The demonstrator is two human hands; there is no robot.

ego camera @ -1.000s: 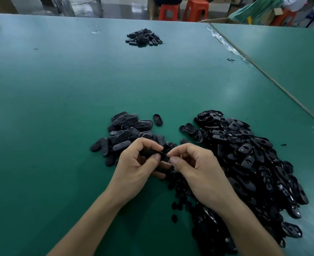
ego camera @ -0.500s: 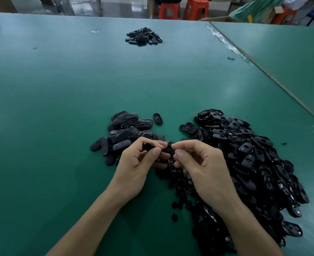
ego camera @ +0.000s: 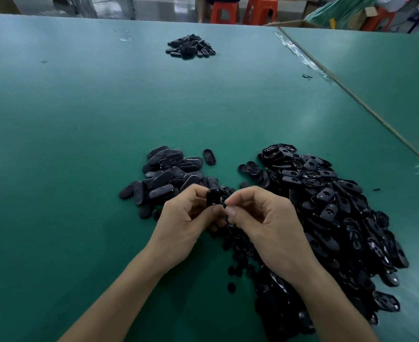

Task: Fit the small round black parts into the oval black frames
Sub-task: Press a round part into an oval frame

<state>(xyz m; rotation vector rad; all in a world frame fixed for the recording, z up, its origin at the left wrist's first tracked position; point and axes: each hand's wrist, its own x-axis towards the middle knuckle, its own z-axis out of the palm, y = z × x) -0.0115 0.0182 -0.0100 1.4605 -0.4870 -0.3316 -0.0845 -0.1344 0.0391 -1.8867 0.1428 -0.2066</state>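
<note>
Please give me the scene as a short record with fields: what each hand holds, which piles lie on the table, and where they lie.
Left hand: grips an oval frame, held upright
Right hand: pinches a small black part at the frame's lower end; its shape is unclear
Left pile: oval pieces, beyond the left hand
Right pile: oval frames, right of the hands
Round parts: loose, below the hands
Far pile: black pieces near the far edge
Table: green
</note>
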